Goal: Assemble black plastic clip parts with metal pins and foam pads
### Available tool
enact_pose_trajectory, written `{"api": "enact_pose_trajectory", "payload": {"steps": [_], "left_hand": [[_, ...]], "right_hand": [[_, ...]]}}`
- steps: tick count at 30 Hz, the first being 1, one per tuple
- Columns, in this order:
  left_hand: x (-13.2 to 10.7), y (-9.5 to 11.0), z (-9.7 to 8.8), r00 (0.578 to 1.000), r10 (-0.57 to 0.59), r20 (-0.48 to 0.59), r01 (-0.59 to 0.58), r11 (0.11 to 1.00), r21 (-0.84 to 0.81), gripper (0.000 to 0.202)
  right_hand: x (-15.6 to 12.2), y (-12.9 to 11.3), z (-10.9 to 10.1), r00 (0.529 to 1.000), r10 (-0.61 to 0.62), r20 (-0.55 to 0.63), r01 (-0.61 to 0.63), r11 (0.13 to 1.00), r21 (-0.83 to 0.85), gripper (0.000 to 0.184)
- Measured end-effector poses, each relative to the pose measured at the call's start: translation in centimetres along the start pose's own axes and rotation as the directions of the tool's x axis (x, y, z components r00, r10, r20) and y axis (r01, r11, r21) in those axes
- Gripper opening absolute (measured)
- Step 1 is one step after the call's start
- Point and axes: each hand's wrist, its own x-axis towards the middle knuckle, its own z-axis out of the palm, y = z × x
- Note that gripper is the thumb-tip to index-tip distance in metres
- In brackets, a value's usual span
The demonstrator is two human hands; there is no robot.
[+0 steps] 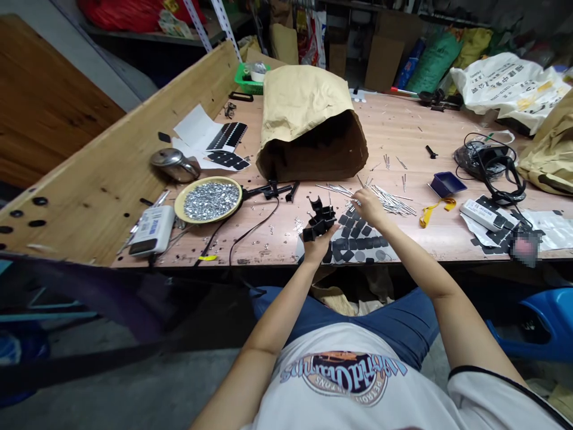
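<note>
My left hand [319, 243] is closed around a black plastic part [319, 220] just above the near edge of the wooden table [403, 134]. My right hand [367, 206] reaches forward with its fingers pinched at the near end of a pile of thin metal pins [388, 200]. Under both hands lies a sheet of black adhesive pads [358, 242]. A big brown paper bag [308, 125] lies open on its side behind them, with more black parts [280, 190] at its mouth.
A yellow dish of small silver pieces [209, 200] sits to the left beside a white device [152, 230] and a metal kettle [175, 164]. A blue tray [447, 183], a yellow strap, cables and a white printed bag [510, 86] occupy the right side.
</note>
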Motion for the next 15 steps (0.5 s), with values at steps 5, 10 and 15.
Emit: {"api": "enact_pose_trajectory", "payload": {"steps": [5, 10, 15], "left_hand": [[0.5, 0.6, -0.6, 0.998, 0.041, -0.04, -0.042, 0.998, -0.041, 0.031], [1.1, 1.2, -1.2, 0.996, 0.073, -0.049, -0.075, 0.996, -0.039, 0.029], [1.5, 1.4, -1.1, 0.983, 0.167, -0.077, -0.164, 0.985, 0.048, 0.03]], "right_hand": [[3.9, -3.2, 3.3, 0.908, -0.232, 0.349, 0.295, 0.945, -0.14, 0.023], [6.1, -4.2, 4.7, 0.847, -0.291, 0.445, 0.37, 0.923, -0.101, 0.017], [4.8, -2.0, 3.0, 0.989, -0.142, 0.035, 0.141, 0.99, 0.014, 0.027]]}}
